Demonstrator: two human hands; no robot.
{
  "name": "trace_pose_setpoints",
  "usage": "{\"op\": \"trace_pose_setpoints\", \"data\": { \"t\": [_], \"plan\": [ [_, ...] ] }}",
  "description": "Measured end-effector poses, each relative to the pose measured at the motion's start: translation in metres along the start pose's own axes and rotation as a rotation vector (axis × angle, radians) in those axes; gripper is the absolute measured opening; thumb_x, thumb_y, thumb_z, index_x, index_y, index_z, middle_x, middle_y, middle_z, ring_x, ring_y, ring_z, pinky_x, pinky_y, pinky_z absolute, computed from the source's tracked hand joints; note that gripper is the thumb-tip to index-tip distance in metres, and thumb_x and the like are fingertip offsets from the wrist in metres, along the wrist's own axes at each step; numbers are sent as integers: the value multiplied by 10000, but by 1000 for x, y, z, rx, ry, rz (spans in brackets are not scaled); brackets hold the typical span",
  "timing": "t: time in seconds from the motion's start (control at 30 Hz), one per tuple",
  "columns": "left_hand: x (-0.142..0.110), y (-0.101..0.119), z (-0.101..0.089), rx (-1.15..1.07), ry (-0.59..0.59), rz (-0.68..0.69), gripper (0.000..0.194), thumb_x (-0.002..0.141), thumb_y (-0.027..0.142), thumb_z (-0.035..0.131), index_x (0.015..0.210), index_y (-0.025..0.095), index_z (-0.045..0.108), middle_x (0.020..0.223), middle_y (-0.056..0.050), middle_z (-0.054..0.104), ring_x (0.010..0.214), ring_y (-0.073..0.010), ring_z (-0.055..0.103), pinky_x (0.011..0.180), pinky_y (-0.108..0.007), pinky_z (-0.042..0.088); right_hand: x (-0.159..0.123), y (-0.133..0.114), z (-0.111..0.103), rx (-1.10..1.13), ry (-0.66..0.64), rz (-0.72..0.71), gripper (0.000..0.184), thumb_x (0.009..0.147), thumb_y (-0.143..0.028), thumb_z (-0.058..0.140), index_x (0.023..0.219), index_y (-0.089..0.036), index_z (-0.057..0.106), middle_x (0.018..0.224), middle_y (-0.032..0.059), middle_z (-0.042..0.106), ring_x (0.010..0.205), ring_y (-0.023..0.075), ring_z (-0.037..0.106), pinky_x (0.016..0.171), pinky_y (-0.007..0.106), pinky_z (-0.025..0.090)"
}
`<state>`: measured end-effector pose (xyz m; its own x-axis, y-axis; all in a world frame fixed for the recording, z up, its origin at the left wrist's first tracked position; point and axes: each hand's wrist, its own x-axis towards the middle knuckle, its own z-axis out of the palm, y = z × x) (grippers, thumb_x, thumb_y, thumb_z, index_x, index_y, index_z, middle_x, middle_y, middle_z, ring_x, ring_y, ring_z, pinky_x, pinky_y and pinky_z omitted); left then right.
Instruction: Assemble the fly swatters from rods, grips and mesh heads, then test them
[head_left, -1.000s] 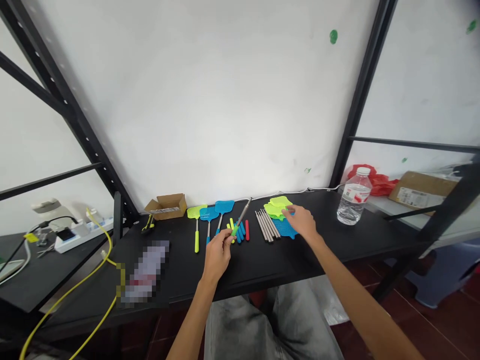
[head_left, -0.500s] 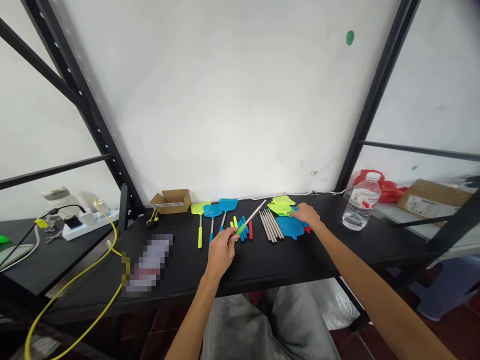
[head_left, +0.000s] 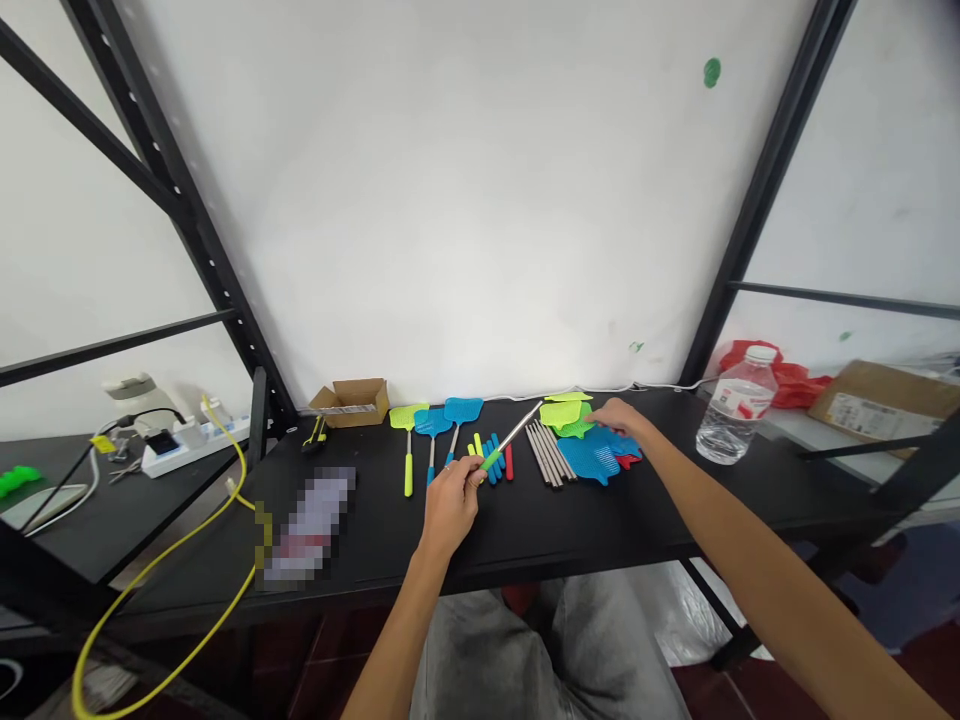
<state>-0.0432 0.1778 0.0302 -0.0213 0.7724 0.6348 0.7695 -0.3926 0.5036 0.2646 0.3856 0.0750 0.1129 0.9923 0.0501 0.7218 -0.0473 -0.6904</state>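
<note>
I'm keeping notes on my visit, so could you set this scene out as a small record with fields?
Left hand: holding a green handle with a metal rod extending from it
Right hand: at the green head; grip unclear
Other heads: yellow, blue, red
Loose handles: yellow, blue, red
Loose rods: side by side, left of the heads
Swatters: one yellow, two blue
Box: open, left of the swatters
Bottle: upright, right of the heads
</note>
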Motion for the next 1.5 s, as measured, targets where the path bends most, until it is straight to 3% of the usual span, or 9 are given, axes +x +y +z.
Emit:
{"op": "trace_pose_setpoints", "data": {
  "t": [0.13,0.27,0.4,0.5,0.7,0.87,1.1,1.33,1.5],
  "plan": [
    [0,0,1,7,6,-2,198,970,282,451,1069,243,617,934,-26,709,877,-191,644,779,-299,474,-14,13,-25,265,-89,64,197,734,-297,675,653,-152,569,557,52,585,411,111,458,391,249,355],
    [0,0,2,24,-32,15,197,969,284,455,1064,247,624,896,-19,698,852,-185,631,773,-291,467,-46,17,-35,540,-45,13,181,865,-352,509,782,-193,529,785,92,679,520,127,558,442,246,447],
    [-1,-1,3,45,-48,25,201,973,277,447,1066,249,623,858,-12,678,805,-175,610,733,-279,453,-89,-1,-14,1115,-97,-9,130,810,-310,622,840,-219,535,989,101,718,713,180,673,528,264,525],
    [-1,-1,3,69,-52,33,203,974,274,440,1060,246,622,851,-14,671,794,-174,604,721,-278,446,-117,-23,9,1304,-175,-49,148,802,-285,650,862,-230,527,1030,102,728,873,239,711,581,286,553],
    [0,2,1,93,-83,45,213,981,287,424,1061,237,615,850,-20,667,788,-175,595,715,-282,440,-144,-51,25,1380,-214,-137,190,831,-349,653,894,-237,514,988,90,746,929,273,726,570,276,575],
    [0,2,1,75,-96,36,221,989,302,408,1067,246,606,857,-15,666,797,-175,590,722,-279,434,-149,-52,24,1465,-225,-140,177,828,-278,661,943,-229,536,927,77,761,875,258,741,520,236,576],
    [0,-1,3,74,-102,33,242,995,315,389,1082,249,606,849,-18,668,797,-181,587,742,-287,437,-150,-48,22,1414,-243,-194,297,825,-317,672,1080,-241,540,942,79,762,955,279,723,528,237,579],
    [-1,-2,3,76,-116,80,250,995,277,383,1101,237,605,867,-28,665,794,-180,586,727,-284,434,-144,-38,19,1146,-131,-406,515,857,-438,638,1307,-285,440,1060,68,734,937,280,725,567,308,603],
    [-2,-1,3,61,-133,108,239,991,238,386,1107,229,594,897,-34,669,797,-175,592,706,-277,430,-145,-35,8,923,-151,-514,542,893,-516,558,1350,-264,413,1150,112,701,1002,308,703,677,387,612]
  ]
}}
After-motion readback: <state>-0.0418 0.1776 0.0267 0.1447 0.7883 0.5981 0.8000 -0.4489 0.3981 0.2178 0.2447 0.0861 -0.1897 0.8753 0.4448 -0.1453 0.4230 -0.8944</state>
